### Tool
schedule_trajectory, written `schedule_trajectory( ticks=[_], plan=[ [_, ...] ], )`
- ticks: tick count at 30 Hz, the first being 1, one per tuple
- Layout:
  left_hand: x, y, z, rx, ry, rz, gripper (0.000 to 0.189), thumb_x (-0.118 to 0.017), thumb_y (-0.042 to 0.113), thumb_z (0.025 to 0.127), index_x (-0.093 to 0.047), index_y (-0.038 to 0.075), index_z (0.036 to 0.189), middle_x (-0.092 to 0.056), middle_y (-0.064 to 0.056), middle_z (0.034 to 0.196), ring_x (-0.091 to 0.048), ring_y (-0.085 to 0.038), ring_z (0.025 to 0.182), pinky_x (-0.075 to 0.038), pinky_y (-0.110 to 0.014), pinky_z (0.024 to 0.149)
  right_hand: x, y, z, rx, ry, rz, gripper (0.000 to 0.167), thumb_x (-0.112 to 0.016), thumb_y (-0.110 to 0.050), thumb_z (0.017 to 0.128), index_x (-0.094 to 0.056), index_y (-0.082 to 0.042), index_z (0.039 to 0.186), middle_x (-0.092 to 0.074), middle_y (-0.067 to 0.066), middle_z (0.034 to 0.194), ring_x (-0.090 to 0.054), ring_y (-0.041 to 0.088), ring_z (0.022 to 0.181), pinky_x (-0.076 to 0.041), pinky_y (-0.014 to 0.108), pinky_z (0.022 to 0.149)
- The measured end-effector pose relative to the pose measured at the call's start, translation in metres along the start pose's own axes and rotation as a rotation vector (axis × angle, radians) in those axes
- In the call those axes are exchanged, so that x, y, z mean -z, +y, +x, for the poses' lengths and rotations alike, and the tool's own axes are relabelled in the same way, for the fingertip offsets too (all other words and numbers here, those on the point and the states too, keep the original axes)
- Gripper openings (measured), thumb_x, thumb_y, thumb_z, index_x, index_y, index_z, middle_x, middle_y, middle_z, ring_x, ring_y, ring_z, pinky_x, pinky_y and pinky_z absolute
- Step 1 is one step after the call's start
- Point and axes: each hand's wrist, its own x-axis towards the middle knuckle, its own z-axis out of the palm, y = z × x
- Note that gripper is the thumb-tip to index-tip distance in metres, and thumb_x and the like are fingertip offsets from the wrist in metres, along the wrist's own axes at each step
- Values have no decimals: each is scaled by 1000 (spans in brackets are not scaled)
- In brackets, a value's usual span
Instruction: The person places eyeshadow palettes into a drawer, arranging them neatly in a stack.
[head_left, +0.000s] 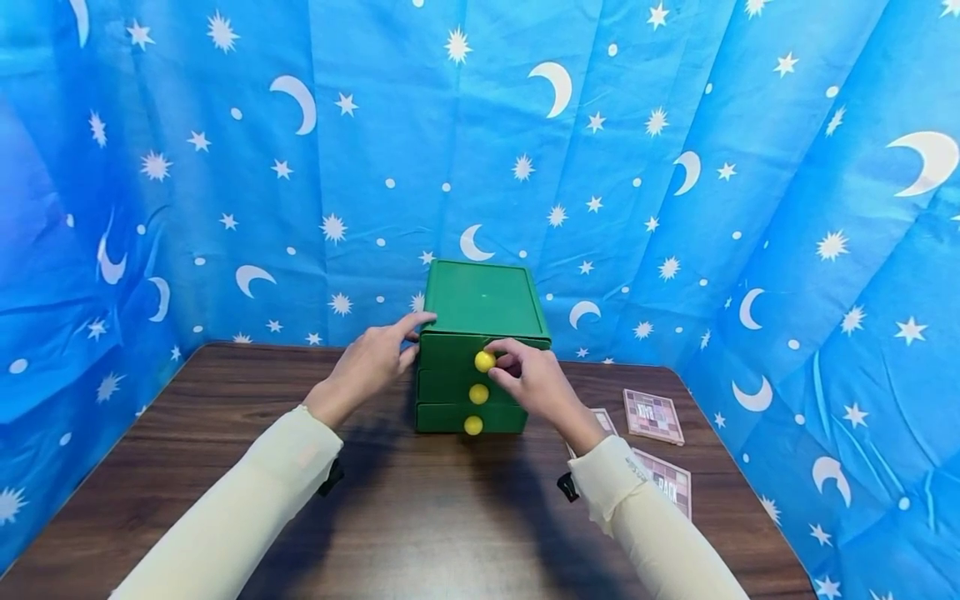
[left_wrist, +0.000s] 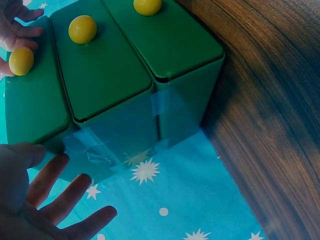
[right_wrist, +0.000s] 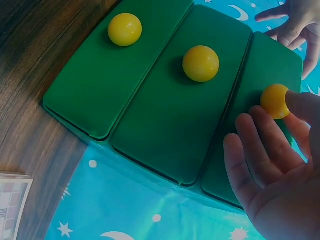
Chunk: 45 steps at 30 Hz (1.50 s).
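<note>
A small green drawer unit [head_left: 486, 298] with three stacked drawers stands at the back of the table, each drawer front bearing a round yellow knob. My right hand [head_left: 534, 379] pinches the top knob [right_wrist: 274, 101] between thumb and forefinger, its other fingers extended by the drawer front. The middle knob [head_left: 478, 394] and bottom knob [head_left: 473, 426] are untouched. At the unit's upper left corner is my left hand [head_left: 375, 354], thumb and fingers spread along the edge and side. In the left wrist view, clear tape [left_wrist: 92, 145] shows on the unit's side.
Several flat, square, printed cards or packs lie on the dark wooden table [head_left: 390, 500] at the right, one [head_left: 654, 417] farther back and another [head_left: 670, 482] partly behind the right sleeve. A blue curtain [head_left: 390, 183] with moons and stars surrounds the table.
</note>
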Motion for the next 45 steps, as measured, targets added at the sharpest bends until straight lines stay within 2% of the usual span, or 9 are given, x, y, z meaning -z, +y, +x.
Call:
schedule_trajectory(
  ticks=[10, 24, 29, 37, 42, 45],
  plan=[
    [-1, 0, -2, 5, 10, 2, 52, -59, 14, 103, -46, 25, 152, -72, -16, 125, -37, -14, 43, -32, -27, 44, 4, -2, -12, 45, -28, -13, 25, -71, -19, 97, -69, -18, 121, -79, 4, 102, -72, 14, 86, -59, 30, 76],
    [-3, 1, 0, 26, -10, -5, 53, -59, 14, 103, -44, 24, 152, -71, -18, 127, -36, -15, 42, -32, -27, 43, 14, -14, -39, 62, -91, 5, 23, -71, -18, 97, -69, -17, 119, -78, 6, 104, -73, 14, 86, -58, 22, 75],
    [-1, 2, 3, 29, -10, 2, 52, -59, 14, 103, -44, 24, 153, -71, -19, 127, -38, -15, 43, -32, -27, 45, 19, -21, -50, 67, -109, 0, 24, -71, -17, 96, -68, -17, 120, -78, 5, 105, -73, 14, 89, -60, 25, 78],
    [-1, 1, 3, 20, 2, 4, 52, -58, 13, 103, -45, 23, 152, -72, -19, 126, -37, -14, 43, -31, -27, 44, 22, -27, -65, 120, -129, 7, 24, -71, -17, 96, -68, -16, 120, -79, 4, 103, -74, 12, 87, -61, 31, 78],
    [-1, 1, 2, 18, -2, -2, 52, -58, 13, 103, -44, 23, 153, -71, -20, 127, -37, -15, 43, -31, -27, 44, 24, -28, -75, 102, -154, 26, 26, -71, -18, 96, -67, -17, 122, -79, 3, 105, -73, 11, 88, -59, 26, 78],
    [-3, 1, 2, 19, -2, -10, 52, -58, 13, 104, -44, 23, 153, -70, -20, 128, -37, -15, 43, -31, -28, 44, 28, -26, -79, 117, -112, 40, 23, -72, -17, 96, -68, -16, 118, -79, 2, 102, -73, 9, 86, -58, 23, 75]
  ],
)
